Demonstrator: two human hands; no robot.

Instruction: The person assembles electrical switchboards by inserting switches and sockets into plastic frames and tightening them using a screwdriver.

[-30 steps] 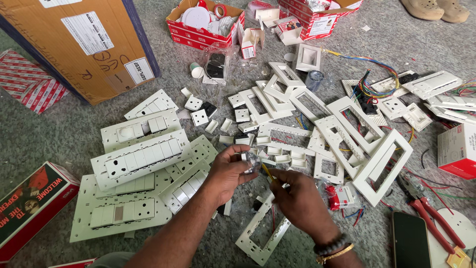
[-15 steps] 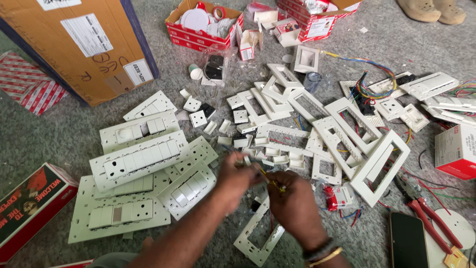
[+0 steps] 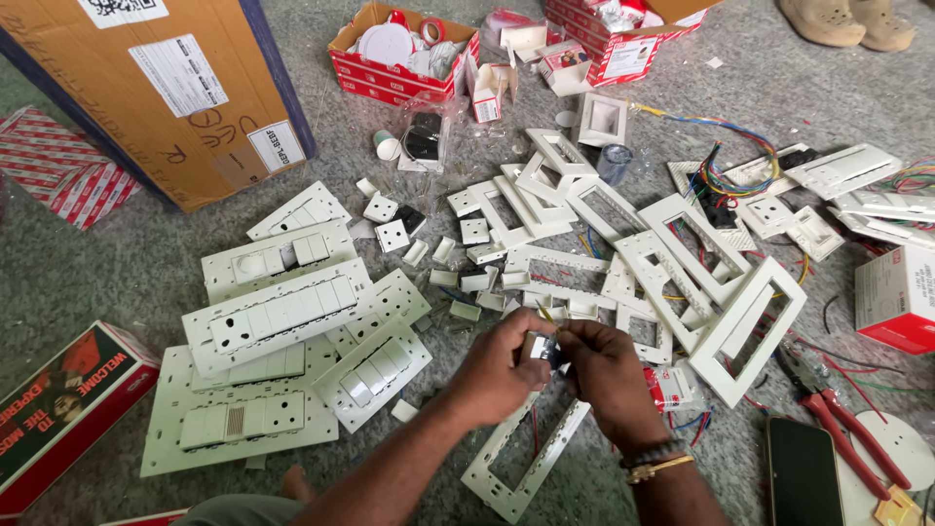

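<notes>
Over the floor [image 3: 117, 292], just right of the stacked switch plates [image 3: 282, 321], the left hand [image 3: 502, 375] and right hand [image 3: 604, 375] both pinch a small switch module [image 3: 541, 349]. Best held steady, fingers clenched close, directly above the empty frame [image 3: 526, 458].

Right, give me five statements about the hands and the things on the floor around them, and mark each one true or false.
1. Both hands, the left hand and the right hand, are together on a small switch part. True.
2. The red-handled pliers are in the right hand. False: they lie on the floor to the right, near a dark phone.
3. A big brown cardboard box stands at the upper left. True.
4. The right wrist is bare. False: it wears a gold bangle and a bead band.
5. A white empty frame lies under the hands. True.
</notes>
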